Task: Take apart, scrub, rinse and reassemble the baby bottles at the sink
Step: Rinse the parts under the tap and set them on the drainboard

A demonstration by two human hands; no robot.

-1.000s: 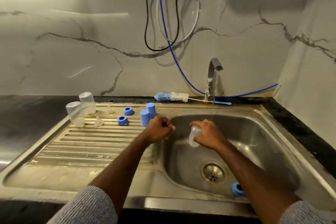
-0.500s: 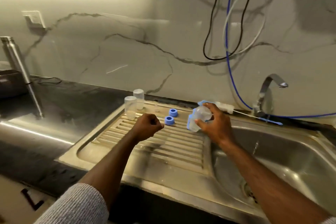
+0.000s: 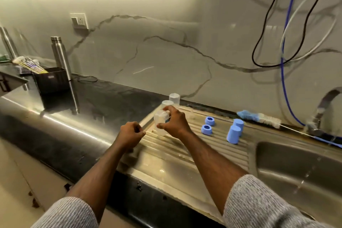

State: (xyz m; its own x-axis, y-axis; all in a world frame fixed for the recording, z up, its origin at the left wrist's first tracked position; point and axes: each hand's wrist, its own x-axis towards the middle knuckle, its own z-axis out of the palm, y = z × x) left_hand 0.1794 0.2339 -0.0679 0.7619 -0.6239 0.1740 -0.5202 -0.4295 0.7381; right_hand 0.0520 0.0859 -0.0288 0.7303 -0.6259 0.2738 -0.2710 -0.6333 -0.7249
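My right hand [image 3: 174, 124] grips a clear baby bottle body [image 3: 160, 123] upside down at the far left of the ribbed drainboard [image 3: 185, 146]. Right behind it stand two more clear bottle bodies [image 3: 174, 99], upside down. My left hand [image 3: 130, 133] hovers as a fist just left of the held bottle; whether it holds anything I cannot tell. Two blue screw rings [image 3: 210, 121] and two blue caps [image 3: 234, 134] stand on the drainboard to the right. A blue and white bottle brush [image 3: 259, 116] lies along the back edge.
The sink basin [image 3: 296, 168] is at the right, with the tap [image 3: 322, 109] above it and thin drops of water falling. Cables hang on the marble wall. A black container [image 3: 51, 79] and a steel flask [image 3: 61, 55] stand on the dark counter at left.
My right hand carried the clear bottle from the basin leftward across the drainboard to beside the other two bottles. My left hand moved left with it. The view swung left.
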